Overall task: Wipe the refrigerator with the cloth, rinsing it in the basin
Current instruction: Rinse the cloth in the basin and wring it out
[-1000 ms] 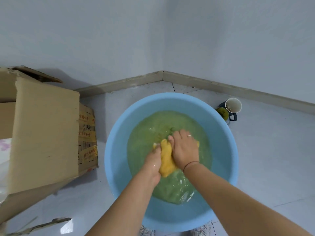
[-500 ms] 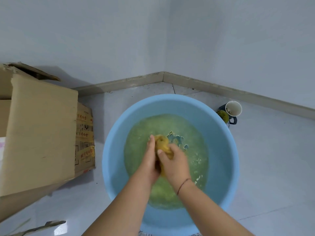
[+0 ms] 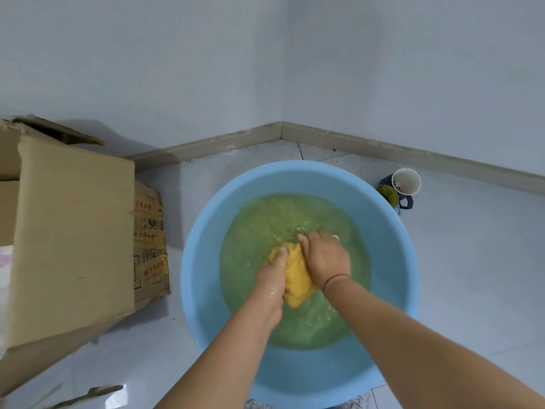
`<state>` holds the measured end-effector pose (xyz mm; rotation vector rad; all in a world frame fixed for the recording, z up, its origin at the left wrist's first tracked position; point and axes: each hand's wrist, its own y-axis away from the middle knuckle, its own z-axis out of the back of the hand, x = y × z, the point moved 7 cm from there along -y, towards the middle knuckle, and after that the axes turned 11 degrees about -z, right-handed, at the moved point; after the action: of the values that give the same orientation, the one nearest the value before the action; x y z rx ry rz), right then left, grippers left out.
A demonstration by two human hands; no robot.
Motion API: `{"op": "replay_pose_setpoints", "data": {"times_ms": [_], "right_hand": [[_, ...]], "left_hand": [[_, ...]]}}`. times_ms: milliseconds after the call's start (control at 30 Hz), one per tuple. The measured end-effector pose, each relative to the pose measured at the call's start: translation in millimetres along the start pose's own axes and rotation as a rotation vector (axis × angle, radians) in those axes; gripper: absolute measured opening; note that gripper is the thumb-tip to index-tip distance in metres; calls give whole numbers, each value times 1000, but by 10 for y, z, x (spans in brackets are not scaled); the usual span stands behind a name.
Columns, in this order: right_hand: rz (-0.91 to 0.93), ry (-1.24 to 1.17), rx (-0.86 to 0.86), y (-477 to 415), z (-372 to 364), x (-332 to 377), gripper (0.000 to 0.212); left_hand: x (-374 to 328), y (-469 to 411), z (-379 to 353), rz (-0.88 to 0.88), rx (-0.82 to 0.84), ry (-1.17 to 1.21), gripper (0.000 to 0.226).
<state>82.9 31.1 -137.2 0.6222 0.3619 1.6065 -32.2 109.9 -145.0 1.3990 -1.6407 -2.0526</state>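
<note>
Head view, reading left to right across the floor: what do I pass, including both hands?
cardboard box → blue basin, and inside it left hand → yellow cloth → right hand → then, past the basin, the white cup.

It looked like a bare corner of a home. Beyond the hands, two plain white walls (image 3: 177, 69) met above a beige skirting board (image 3: 224, 143) and a glossy pale tiled floor (image 3: 472, 276). A blue plastic basin (image 3: 200, 261) of greenish water sat on that floor, where the left hand (image 3: 272, 273) and right hand (image 3: 324, 261) gripped a yellow cloth (image 3: 296, 276). A taped cardboard box (image 3: 73, 231) stood left of the left hand. A paper cup (image 3: 406, 181) and a dark mug (image 3: 406, 202) stood beyond the right hand.
</note>
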Motion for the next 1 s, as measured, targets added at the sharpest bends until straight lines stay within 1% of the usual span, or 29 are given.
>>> {"op": "replay_pose_setpoints", "data": {"times_ms": [67,100,133,167,200,233,267,300,333,367,400,433,500,533,600,633,667,700,733,767,800,867,900,933,967,1000], "right_hand": [[-26,18,-45,-82,-41,-111,47],[-22,50,-50,-77,-62,-140,51],[31,111,-23,-57,-121,-141,60],[150,189,3,-3,-203,-118,69],[274,273,44,72,-267,-98,73],[348,348,54,108,-320,-114,68],[288,355,64,94,-325,-154,60],[159,288,55,85,-289,-194,57],[-31,112,74,101,-257,-231,59],[-170,-77,115,153,-267,-224,62],[-231,-300,152,218,-273,-158,61],[-214,-482,190,312,-237,-24,57],[-89,-679,279,580,-64,208,43],[-17,-718,360,726,66,291,40],[148,-694,530,949,272,397,38],[212,-672,601,1010,364,394,38],[234,-688,640,1011,412,354,37],[206,-760,636,962,464,287,38],[125,-865,575,863,498,190,43],[21,-985,497,752,483,70,50],[-71,-1090,414,667,465,-24,54],[-172,-1213,276,558,413,-114,59],[-207,-1269,253,534,374,-127,59],[-236,-1349,272,527,330,-112,58],[-264,-1443,344,539,278,-65,56],[-286,-1540,465,570,222,27,53]], "left_hand": [[1,-19,144,2,-114,50,40],[-10,-22,211,7,-165,77,49],[6,-46,268,15,-198,90,62],[27,-54,308,26,-222,91,72],[9,-30,320,29,-236,80,73],[8,-3,323,48,-232,67,71],[43,6,306,92,-211,50,70],[78,23,267,136,-182,55,72],[137,34,211,197,-131,72,77],[158,59,147,245,-77,107,83],[121,108,78,273,-37,157,85],[66,134,14,273,-5,208,83],[-32,152,-67,256,63,256,72],[-109,189,-98,242,104,267,64],[-197,182,-81,216,161,256,55],[-218,176,-50,210,166,228,51],[-227,165,-5,200,159,193,43],[-257,177,8,181,156,179,34],[-301,200,-3,156,166,197,27],[-346,229,-44,120,196,239,25],[-403,256,-95,89,226,285,28],[-482,310,-171,75,266,362,30],[-497,338,-182,105,263,373,25],[-507,375,-182,155,256,373,24],[-497,421,-190,213,270,357,35],[-463,467,-193,272,293,306,49]]}}
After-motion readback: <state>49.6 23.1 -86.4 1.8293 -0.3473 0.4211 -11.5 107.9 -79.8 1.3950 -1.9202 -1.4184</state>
